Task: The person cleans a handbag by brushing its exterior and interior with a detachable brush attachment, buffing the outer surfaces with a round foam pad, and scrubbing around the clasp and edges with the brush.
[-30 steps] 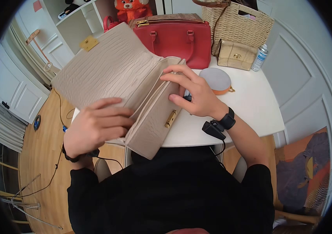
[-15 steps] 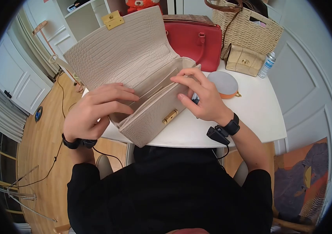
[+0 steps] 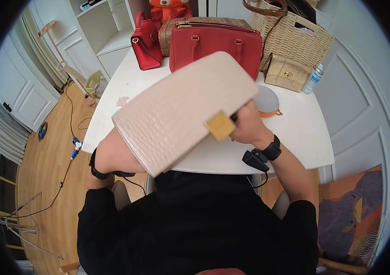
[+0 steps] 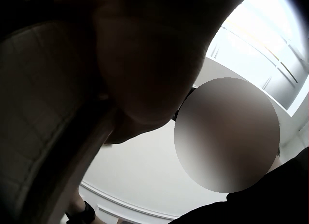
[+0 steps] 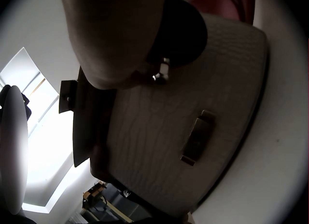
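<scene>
Head view: beige bag [image 3: 176, 105] mid-frame, probably light and stiffish, so I'd grab its side edges; right hand [image 3: 251, 124] by the gold clasp [image 3: 220, 126], left hand [image 3: 118, 153] mostly hidden underneath, can't tell either grip.

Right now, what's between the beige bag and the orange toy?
In the head view, the big red handbag stands between the beige bag and the orange toy, with a brown patterned case behind the handbag.
</scene>
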`<state>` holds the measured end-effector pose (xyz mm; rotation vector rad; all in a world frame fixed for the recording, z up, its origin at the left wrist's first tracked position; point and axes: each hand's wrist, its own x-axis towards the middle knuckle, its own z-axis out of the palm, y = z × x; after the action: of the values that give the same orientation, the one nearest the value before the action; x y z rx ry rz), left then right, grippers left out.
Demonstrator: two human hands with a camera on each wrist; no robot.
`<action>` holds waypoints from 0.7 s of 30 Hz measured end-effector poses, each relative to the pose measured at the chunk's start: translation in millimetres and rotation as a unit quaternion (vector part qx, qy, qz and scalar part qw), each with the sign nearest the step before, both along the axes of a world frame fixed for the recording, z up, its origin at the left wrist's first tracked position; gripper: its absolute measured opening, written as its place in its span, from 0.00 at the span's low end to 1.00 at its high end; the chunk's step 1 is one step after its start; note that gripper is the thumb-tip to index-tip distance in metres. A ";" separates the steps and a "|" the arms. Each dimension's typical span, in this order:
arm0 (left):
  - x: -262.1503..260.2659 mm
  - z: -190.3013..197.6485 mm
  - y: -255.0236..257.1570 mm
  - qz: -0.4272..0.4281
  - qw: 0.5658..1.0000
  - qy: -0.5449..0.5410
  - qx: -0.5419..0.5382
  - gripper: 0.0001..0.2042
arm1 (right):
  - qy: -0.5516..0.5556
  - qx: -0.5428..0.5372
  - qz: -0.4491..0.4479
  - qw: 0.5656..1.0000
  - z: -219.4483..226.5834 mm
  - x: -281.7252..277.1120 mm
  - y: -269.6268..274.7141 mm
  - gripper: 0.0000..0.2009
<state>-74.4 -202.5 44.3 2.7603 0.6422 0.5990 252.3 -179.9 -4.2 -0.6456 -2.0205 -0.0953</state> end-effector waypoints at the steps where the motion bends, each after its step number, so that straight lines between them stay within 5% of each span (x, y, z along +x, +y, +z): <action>1: 0.8 -0.3 -2.1 0.000 1.000 -0.001 -0.001 0.34 | -0.034 0.101 0.002 0.994 -1.1 2.8 3.8 0.18; 7: 5.2 3.6 0.5 0.015 0.990 -0.052 0.129 0.28 | 0.019 -0.064 -0.012 0.998 -3.9 -2.5 -9.9 0.16; 8: 5.6 0.2 7.8 0.080 0.981 -0.165 -0.060 0.27 | 0.036 -0.068 -0.006 0.997 1.3 -4.2 -12.8 0.16; 9: 7.3 0.2 13.0 0.143 0.920 -0.269 -0.246 0.26 | 0.036 -0.068 -0.007 0.997 2.6 -3.2 -13.8 0.16; 11: 24.8 22.7 12.1 -0.039 0.874 -0.384 -0.295 0.26 | 0.031 -0.089 0.023 0.995 3.9 -4.9 -14.5 0.17; 13: 31.2 21.5 12.8 0.002 0.901 -0.389 -0.191 0.31 | 0.019 -0.091 0.026 0.995 5.9 -4.6 -17.6 0.18; 15: 36.8 26.4 17.8 0.058 0.903 -0.406 0.129 0.25 | 0.025 -0.113 0.035 0.993 7.7 -6.5 -19.8 0.19; 17: 31.5 37.1 31.0 0.048 0.882 -0.422 0.204 0.26 | 0.013 -0.115 0.032 0.993 7.7 -5.1 -21.1 0.19; 19: 35.9 58.1 26.5 0.164 0.854 -0.166 0.464 0.28 | 0.000 -0.114 0.025 0.993 9.1 -6.6 -20.6 0.20; 21: 40.0 71.4 28.6 0.171 0.827 -0.128 0.519 0.28 | 0.011 -0.100 0.041 0.994 7.3 -6.6 -20.3 0.20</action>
<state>-34.4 -173.9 115.7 3.3727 0.9568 1.8380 245.7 -200.2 3.1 -0.6833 -2.0479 0.1652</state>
